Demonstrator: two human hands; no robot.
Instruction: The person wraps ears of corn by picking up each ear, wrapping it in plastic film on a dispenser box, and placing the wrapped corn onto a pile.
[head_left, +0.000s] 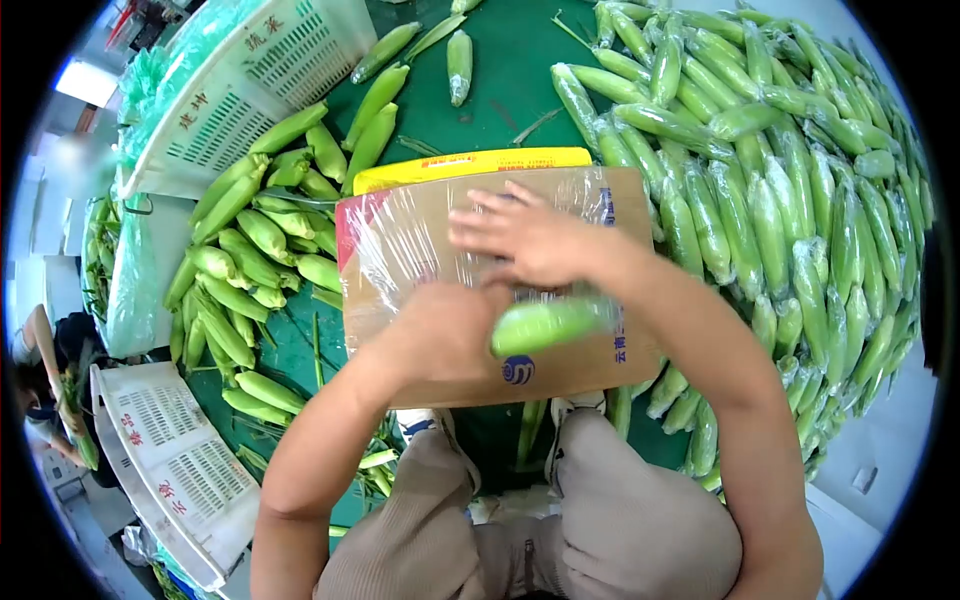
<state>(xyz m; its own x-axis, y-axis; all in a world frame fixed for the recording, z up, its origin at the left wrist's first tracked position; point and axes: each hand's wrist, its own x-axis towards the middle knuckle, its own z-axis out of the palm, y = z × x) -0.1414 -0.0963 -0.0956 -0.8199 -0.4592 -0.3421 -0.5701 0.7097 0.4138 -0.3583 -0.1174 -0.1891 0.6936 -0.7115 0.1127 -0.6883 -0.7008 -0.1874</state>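
Corn [550, 326] seems gripped in blurry left hand [450, 322]; right hand [525, 238] is splayed over film [388, 235], box [575, 368] underneath, probably for support.

A carton [580, 367] lies before the person's knees [640, 490], a corn ear [545, 326] over it, one corn heap [265, 235] at the person's left between carton and two crates [250, 75], a second heap [770, 215] at the right.

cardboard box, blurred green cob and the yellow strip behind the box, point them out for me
Cardboard box [575, 365]: head view, bare brown card near its lower edge.
Green cob [545, 326]: head view, middle of its blurred green side.
Yellow strip [472, 162]: head view, middle of its visible face.
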